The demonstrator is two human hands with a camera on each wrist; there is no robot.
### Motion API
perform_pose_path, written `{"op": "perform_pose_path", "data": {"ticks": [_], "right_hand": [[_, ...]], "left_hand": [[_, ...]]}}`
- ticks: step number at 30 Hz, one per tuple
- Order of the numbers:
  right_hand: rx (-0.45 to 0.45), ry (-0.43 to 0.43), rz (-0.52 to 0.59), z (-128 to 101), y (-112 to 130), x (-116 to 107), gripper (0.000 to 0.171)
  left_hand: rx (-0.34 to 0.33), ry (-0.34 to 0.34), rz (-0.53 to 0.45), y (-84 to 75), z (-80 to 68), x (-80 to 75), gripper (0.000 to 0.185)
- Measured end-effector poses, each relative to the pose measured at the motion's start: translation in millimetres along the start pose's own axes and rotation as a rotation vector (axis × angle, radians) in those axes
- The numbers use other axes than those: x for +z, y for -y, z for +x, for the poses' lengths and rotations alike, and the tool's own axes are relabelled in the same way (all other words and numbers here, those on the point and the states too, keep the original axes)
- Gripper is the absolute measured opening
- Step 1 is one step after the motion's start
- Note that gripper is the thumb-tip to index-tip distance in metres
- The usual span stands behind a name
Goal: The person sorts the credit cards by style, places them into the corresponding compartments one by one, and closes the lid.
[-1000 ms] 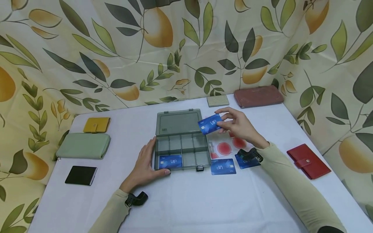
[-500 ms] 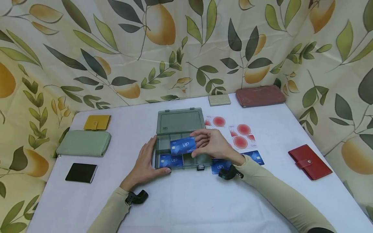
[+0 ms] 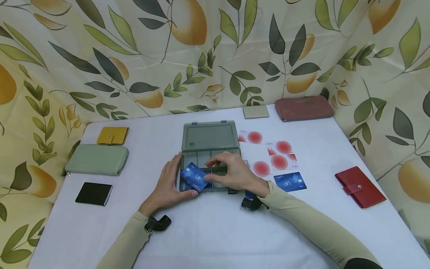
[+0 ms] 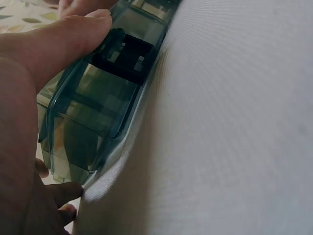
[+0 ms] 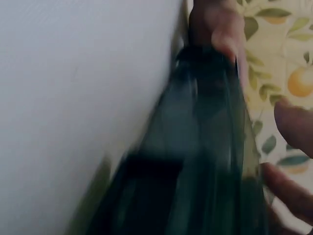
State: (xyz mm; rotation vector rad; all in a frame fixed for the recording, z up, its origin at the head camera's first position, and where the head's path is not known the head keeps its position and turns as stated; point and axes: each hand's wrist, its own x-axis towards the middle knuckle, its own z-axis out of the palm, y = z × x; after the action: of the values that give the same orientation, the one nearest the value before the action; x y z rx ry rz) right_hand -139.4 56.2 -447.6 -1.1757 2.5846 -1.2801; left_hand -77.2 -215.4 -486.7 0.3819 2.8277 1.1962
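A grey-green clear compartment box (image 3: 209,135) lies with its lid folded back. My left hand (image 3: 164,186) grips its left front corner; in the left wrist view, the thumb (image 4: 73,41) is on the front wall by the dark latch (image 4: 124,56). A blue VIP card (image 3: 194,177) sits slanted over the front left compartment, above another blue card (image 3: 188,185), mostly covered. My right hand (image 3: 235,173) hovers over the box, thumb tip at the slanted card's right edge. Its thumb and fingertips stand apart, with nothing between them in the blurred right wrist view.
Right of the box lie white cards with red circles (image 3: 282,155) and a blue VIP card (image 3: 290,182); another blue card is mostly hidden under the right wrist. Wallets in red (image 3: 360,186), brown (image 3: 304,108), green (image 3: 97,160) and yellow (image 3: 112,135) line the sides, plus a black cardholder (image 3: 94,193).
My right hand has carried the blue card from right of the box to its front left, where the card now tilts and the fingers have parted. The left hand stays on the box.
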Motion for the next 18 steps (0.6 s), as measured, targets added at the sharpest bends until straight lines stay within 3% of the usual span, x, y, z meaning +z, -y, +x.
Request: {"op": "perform_pose_path", "data": {"ticks": [6,14,18], "right_hand": [[0.023,0.131,-0.137,6.3,15.4,13.9,0.062],[0.048,0.345,-0.013,11.4,13.4,1.9,0.054],[0.041,0.426,-0.034,10.8,9.7,-3.7,0.042]], "left_hand": [[0.018,0.002,-0.006,0.1,1.5,-2.1,0.130],[-0.009,0.019,-0.003,0.3,3.2,0.6,0.133],[-0.022,0.011,-0.009,0.1,0.8,0.1,0.133]]}}
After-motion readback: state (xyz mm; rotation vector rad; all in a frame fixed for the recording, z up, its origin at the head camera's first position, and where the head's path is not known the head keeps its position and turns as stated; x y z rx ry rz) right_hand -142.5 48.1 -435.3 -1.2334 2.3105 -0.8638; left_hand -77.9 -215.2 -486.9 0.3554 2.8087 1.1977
